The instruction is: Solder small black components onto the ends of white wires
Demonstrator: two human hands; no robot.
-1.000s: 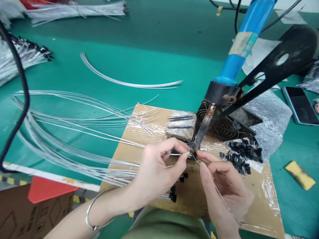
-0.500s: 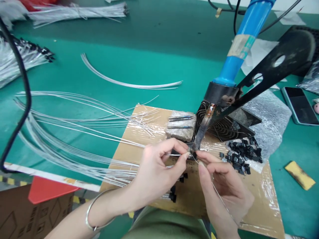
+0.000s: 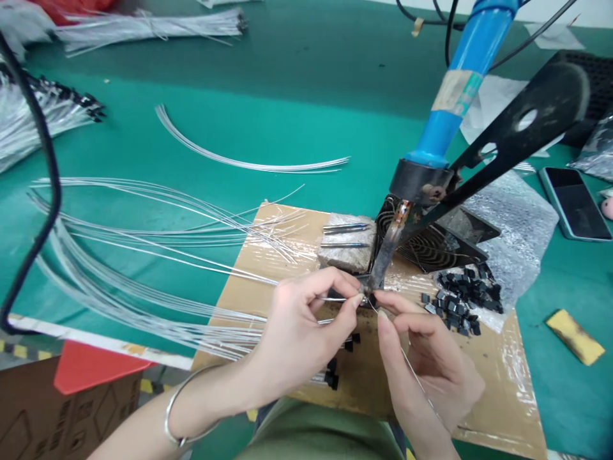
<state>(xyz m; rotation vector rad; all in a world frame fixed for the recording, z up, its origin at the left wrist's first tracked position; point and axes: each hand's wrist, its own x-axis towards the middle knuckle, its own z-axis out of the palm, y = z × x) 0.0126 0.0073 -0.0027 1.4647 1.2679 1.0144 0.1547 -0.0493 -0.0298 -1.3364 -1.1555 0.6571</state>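
Pinching cable (image 3: 331,298) in left fingers (image 3: 342,324), thin wire (image 3: 417,378) in right fingers (image 3: 389,338) — the cable's end indistinct.

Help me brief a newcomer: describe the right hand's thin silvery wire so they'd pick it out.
Find the blue cylindrical handle, then follow its dark metal shaft down to the bare right hand. The thin silvery wire runs past its thumb, a single strand, unlike the white cables bunched at left.

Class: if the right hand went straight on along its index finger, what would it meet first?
The right hand would probably meet the left hand; the soldering iron's tip is close too, and depth there is unclear.
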